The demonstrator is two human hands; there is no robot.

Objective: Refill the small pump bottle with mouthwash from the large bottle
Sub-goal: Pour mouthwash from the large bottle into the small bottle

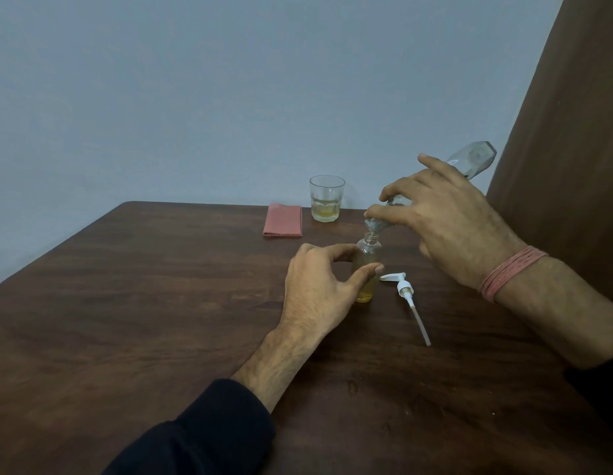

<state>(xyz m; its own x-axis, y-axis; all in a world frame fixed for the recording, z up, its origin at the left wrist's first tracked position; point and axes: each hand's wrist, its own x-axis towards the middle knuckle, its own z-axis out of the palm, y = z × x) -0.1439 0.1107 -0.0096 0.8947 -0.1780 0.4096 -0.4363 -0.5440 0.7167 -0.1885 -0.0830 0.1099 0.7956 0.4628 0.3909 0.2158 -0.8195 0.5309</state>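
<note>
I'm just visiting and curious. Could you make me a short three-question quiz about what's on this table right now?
1. True or false: the white pump is screwed onto the small bottle.
2. Which hand tips the large bottle? A) left hand B) right hand
3. Fill in: behind the small bottle, the pink cloth lies next to a ____.

Key:
1. False; it lies loose on the table.
2. B.
3. Glass, with a little yellowish liquid.
</note>
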